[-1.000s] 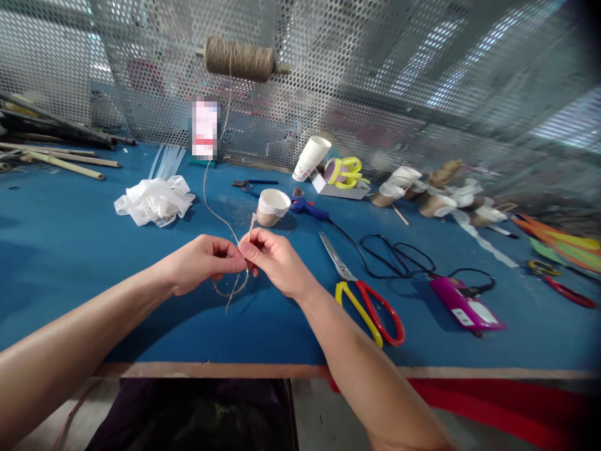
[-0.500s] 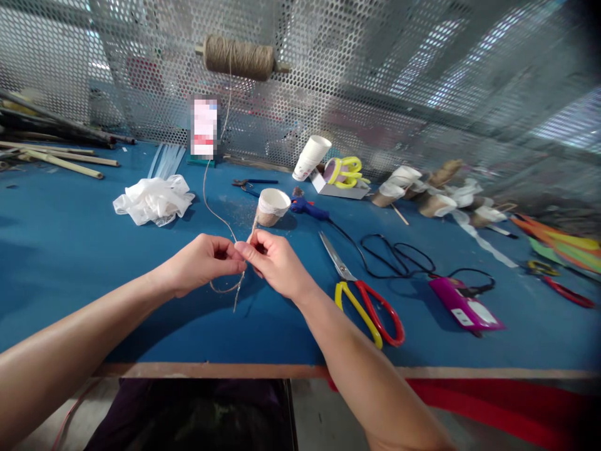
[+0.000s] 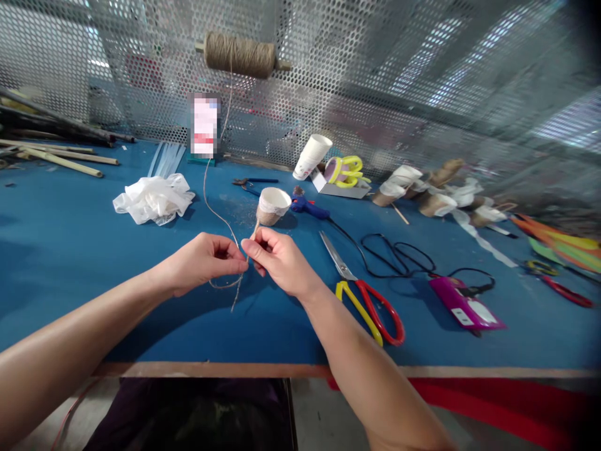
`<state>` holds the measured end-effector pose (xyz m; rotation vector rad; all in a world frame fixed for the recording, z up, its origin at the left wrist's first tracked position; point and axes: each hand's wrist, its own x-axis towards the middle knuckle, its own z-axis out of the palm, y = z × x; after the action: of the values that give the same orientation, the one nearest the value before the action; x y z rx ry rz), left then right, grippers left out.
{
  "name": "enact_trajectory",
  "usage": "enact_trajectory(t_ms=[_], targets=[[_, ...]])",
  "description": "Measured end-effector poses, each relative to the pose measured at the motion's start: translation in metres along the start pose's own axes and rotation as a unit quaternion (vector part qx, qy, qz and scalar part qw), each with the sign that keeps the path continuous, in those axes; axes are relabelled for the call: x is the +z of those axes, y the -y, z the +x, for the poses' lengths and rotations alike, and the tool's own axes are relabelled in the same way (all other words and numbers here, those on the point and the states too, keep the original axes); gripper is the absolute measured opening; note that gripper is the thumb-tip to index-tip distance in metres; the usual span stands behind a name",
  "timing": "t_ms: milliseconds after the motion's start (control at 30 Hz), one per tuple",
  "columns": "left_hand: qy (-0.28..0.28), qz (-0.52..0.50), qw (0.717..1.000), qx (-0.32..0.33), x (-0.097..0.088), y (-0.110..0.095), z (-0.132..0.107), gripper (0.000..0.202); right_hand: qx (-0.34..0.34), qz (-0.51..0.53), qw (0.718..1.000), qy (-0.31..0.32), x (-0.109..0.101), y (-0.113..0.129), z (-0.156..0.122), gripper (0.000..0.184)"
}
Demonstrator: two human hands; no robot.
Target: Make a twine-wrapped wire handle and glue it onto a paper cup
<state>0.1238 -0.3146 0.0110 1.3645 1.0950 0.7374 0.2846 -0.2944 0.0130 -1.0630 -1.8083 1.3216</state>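
Note:
Thin brown twine point(image 3: 217, 215) runs down from a spool point(image 3: 240, 55) on the mesh wall to my hands. My left hand point(image 3: 213, 260) pinches the twine between thumb and fingertips. Close beside it, my right hand point(image 3: 277, 258) is closed on the twine near the cup. Just beyond my fingers stands a small paper cup point(image 3: 273, 207), wrapped in twine low down with a white band near its rim; a twine strand leads from its side to my right hand. A loop and a frayed loose end hang below my fingers.
Scissors point(image 3: 359, 285) lie right of my right forearm. Behind them rest a blue glue gun point(image 3: 310, 207) with a black cord and a purple power block point(image 3: 464, 304). Crumpled white material point(image 3: 154, 199) is at left, pliers point(image 3: 253, 182) behind the cup. Wrapped cups point(image 3: 434, 203) stand at right.
My right hand has shifted slightly right, so its thumb is a little farther from my left fingers. The loose twine end has swung slightly left. The cup stays in place.

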Motion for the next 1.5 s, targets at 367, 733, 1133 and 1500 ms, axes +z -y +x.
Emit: enact_trajectory(t_ms=[367,733,1133,1500], targets=[[0.058,-0.082,0.995,-0.026,-0.001,-0.004,-0.001,0.021,0.022,0.154,0.985,0.075,0.000,-0.003,0.001,0.027],[0.002,0.007,1.000,0.000,0.002,0.005,0.000,0.021,-0.021,-0.039,0.998,-0.054,0.007,-0.005,0.000,0.035],[0.020,-0.060,0.998,-0.026,-0.001,-0.005,-0.002,0.020,-0.009,0.073,0.997,0.018,0.001,-0.001,0.000,0.029],[0.005,-0.015,1.000,-0.007,-0.002,-0.001,0.000,0.020,-0.013,-0.049,0.998,-0.023,0.003,-0.004,0.002,0.032]])
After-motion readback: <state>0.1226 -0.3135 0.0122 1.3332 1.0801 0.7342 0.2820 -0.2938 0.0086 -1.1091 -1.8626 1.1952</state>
